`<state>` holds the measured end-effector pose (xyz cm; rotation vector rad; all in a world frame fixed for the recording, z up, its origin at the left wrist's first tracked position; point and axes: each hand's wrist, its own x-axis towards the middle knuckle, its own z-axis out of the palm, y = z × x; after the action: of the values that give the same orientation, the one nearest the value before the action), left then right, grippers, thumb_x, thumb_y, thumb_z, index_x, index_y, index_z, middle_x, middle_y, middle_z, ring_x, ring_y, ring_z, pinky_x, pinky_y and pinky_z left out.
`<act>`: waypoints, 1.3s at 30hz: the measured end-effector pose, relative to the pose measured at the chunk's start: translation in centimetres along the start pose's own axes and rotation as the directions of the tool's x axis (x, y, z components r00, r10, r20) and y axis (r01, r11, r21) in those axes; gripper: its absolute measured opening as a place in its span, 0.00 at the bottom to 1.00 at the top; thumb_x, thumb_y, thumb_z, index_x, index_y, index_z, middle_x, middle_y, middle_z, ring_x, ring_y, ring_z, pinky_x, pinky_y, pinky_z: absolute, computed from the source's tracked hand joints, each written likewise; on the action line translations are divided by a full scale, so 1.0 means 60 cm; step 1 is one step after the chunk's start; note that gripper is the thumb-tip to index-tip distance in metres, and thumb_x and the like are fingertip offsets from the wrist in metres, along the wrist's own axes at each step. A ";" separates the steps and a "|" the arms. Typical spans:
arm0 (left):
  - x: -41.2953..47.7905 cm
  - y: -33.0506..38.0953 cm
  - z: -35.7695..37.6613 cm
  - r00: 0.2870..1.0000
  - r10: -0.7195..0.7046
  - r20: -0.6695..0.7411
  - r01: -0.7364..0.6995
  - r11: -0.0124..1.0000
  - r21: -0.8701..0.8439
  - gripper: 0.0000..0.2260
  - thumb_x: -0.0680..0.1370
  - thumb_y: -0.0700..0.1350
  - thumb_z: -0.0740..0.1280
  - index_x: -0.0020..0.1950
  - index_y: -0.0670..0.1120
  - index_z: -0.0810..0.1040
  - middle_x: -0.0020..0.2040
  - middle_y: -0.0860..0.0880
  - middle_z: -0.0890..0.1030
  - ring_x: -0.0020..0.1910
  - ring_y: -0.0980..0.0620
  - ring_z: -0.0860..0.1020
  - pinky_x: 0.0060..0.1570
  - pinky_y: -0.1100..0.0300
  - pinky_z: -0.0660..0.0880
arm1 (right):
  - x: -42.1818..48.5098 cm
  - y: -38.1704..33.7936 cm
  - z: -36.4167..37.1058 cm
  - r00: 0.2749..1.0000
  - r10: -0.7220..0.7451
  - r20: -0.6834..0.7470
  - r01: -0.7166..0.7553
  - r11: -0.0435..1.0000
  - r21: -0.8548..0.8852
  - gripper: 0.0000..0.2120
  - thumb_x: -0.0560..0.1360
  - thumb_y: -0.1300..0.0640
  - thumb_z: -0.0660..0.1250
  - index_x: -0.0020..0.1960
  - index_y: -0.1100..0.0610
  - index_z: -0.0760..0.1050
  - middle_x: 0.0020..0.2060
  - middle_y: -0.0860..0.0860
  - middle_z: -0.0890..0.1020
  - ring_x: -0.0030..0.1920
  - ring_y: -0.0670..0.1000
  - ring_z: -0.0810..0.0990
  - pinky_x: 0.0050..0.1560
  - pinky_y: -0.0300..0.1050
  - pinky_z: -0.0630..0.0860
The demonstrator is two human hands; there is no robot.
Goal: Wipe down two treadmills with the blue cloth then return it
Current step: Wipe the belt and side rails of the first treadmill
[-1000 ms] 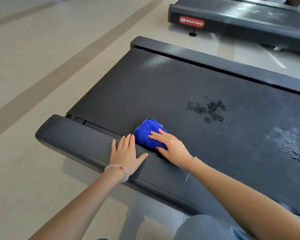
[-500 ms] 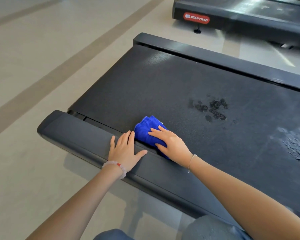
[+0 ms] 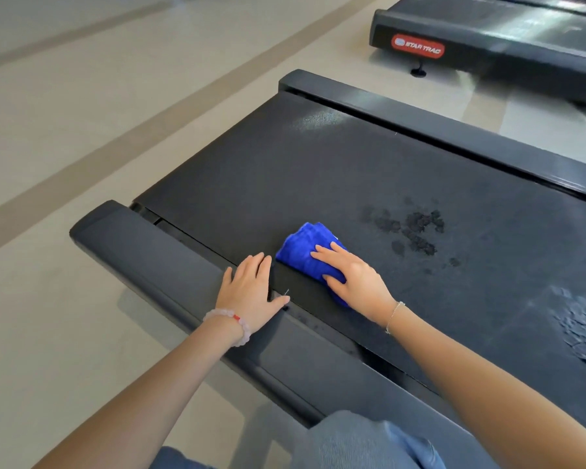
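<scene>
A folded blue cloth [image 3: 303, 252] lies on the black belt of the near treadmill [image 3: 285, 170], close to its near side rail. My right hand [image 3: 356, 282] presses flat on the cloth with straight fingers. My left hand [image 3: 251, 291] rests flat on the near side rail [image 3: 142, 252], just left of the cloth. Dark wet blotches [image 3: 413, 228] mark the belt to the right of the cloth. A second treadmill [image 3: 508, 38] with a red Star Trac badge stands at the top right.
Beige floor [image 3: 82, 113] with darker stripes spreads to the left and behind. The far side rail [image 3: 420, 120] bounds the belt. A larger wet patch [image 3: 582, 333] sits at the right edge. My knees in blue jeans [image 3: 362, 445] are at the bottom.
My right hand has slid the blue cloth a little away from the near rail onto the belt. My left hand stays on the rail.
</scene>
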<state>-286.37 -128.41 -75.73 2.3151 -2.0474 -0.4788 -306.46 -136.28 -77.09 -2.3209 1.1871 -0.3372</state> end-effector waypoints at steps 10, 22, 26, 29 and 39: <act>0.056 0.094 0.016 0.999 -0.048 -0.005 0.048 0.998 0.036 0.38 0.76 0.65 0.56 0.77 0.44 0.48 0.78 0.49 0.48 0.76 0.51 0.46 0.74 0.50 0.47 | 0.063 0.089 -0.039 0.999 0.020 -0.047 -0.021 0.999 -0.038 0.21 0.78 0.57 0.61 0.69 0.45 0.67 0.70 0.40 0.67 0.73 0.47 0.60 0.65 0.45 0.67; 0.169 0.140 0.015 1.000 0.003 -0.009 -0.002 0.996 0.084 0.38 0.76 0.67 0.51 0.77 0.47 0.42 0.77 0.50 0.42 0.76 0.51 0.42 0.73 0.50 0.43 | 0.209 0.235 -0.133 0.972 0.193 -0.133 -0.195 0.981 -0.005 0.20 0.79 0.55 0.59 0.68 0.40 0.66 0.70 0.37 0.66 0.73 0.45 0.59 0.62 0.50 0.68; 0.212 0.151 0.009 1.000 -0.010 0.006 0.010 0.998 0.058 0.38 0.76 0.67 0.51 0.77 0.47 0.43 0.77 0.50 0.42 0.76 0.50 0.41 0.74 0.48 0.43 | 0.254 0.269 -0.157 0.958 0.220 -0.186 -0.223 0.975 0.004 0.20 0.78 0.56 0.59 0.67 0.42 0.68 0.67 0.42 0.71 0.68 0.50 0.67 0.58 0.48 0.68; 0.236 0.170 0.012 0.999 -0.021 0.034 0.019 0.997 0.077 0.38 0.76 0.68 0.50 0.77 0.49 0.42 0.77 0.50 0.42 0.76 0.50 0.41 0.73 0.45 0.43 | 0.278 0.291 -0.168 0.951 0.230 -0.206 -0.233 0.972 0.013 0.20 0.78 0.57 0.59 0.67 0.43 0.68 0.65 0.44 0.72 0.67 0.52 0.68 0.58 0.49 0.68; 0.250 0.187 0.018 0.997 -0.075 0.011 0.072 0.987 0.145 0.38 0.73 0.71 0.47 0.77 0.53 0.44 0.77 0.52 0.44 0.76 0.50 0.43 0.73 0.45 0.43 | 0.345 0.354 -0.218 0.921 0.285 -0.264 -0.286 0.958 0.036 0.21 0.77 0.58 0.59 0.69 0.46 0.68 0.63 0.54 0.74 0.63 0.61 0.70 0.58 0.50 0.67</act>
<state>-296.03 -144.38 -77.66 2.4830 -2.0760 -0.3633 -314.48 -167.68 -77.79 -2.1096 1.6344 -0.5543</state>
